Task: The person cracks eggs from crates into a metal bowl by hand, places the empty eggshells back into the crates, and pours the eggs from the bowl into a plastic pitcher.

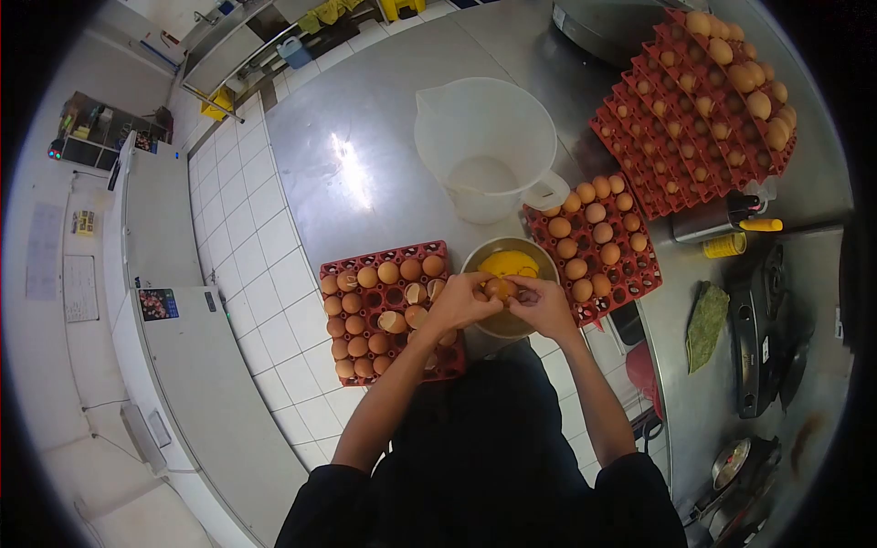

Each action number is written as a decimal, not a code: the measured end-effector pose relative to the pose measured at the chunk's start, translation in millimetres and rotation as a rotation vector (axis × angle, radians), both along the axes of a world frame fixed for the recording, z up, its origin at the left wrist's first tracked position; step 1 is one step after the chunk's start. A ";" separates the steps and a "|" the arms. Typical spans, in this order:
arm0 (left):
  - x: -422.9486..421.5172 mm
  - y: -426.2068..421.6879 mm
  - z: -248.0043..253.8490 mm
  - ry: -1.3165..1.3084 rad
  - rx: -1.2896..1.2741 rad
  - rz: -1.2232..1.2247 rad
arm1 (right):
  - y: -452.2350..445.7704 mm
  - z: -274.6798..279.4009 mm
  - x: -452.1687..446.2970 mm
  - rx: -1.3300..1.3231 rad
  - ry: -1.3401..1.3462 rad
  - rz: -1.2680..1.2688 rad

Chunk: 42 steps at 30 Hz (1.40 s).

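Note:
Over a metal bowl (550, 260), my left hand (463, 300) and my right hand (545, 308) meet with their fingertips on one brown egg (499, 289). Both hands are closed around it from either side; whether its shell is split I cannot tell. Yellow yolks (508, 263) lie in the bowl below. To the left is a red egg tray (382, 251) with whole brown eggs and several opened shells (393, 321), partly covered by my left forearm. Close to the bowl's right side sits another red tray (639, 274) holding whole eggs, with some bare pockets at its near end.
A large translucent pitcher (484, 128) stands behind the bowl on the steel table (311, 155). Stacked red trays of eggs (694, 110) rise at the back right. On the right are a green cloth (707, 327) and a black stove (756, 338). White cabinets (183, 365) line the left.

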<state>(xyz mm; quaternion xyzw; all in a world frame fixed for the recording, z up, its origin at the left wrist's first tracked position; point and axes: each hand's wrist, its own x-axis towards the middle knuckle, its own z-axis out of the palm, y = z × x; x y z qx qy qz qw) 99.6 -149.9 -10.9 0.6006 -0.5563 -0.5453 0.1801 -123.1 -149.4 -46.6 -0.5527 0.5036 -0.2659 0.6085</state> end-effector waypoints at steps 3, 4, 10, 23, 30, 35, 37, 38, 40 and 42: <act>3.5 0.7 -6.3 0.001 -0.088 -0.016 | -4.0 4.3 -4.4 0.041 -0.140 0.017; 5.5 0.6 -16.0 -0.004 -0.198 -0.043 | -7.2 12.4 -7.3 0.015 -0.092 0.070; 20.3 -8.4 5.8 -0.207 -0.345 -0.214 | -14.8 46.6 -26.4 -0.355 0.274 0.258; 17.3 49.5 -37.8 0.969 0.312 0.131 | 7.2 74.7 -9.0 -0.002 -0.075 0.146; 43.1 86.2 -12.1 0.823 0.319 0.364 | 16.4 79.0 24.9 -0.147 -0.048 0.172; 110.5 91.1 9.1 0.535 0.044 0.525 | 27.7 34.3 -52.6 0.212 0.050 -0.087; 132.8 90.1 -2.1 0.101 -0.032 0.578 | 50.7 14.7 -72.0 0.462 0.325 0.121; 135.5 87.2 -3.4 0.097 -0.033 0.580 | 61.2 4.9 -73.1 0.461 0.323 0.123; 140.5 76.9 11.0 -0.210 -0.132 0.468 | 74.0 -10.4 -63.3 0.673 0.041 -0.029; 142.9 70.0 10.8 -0.369 -0.141 0.371 | 78.3 -25.9 -46.2 0.618 -0.124 -0.168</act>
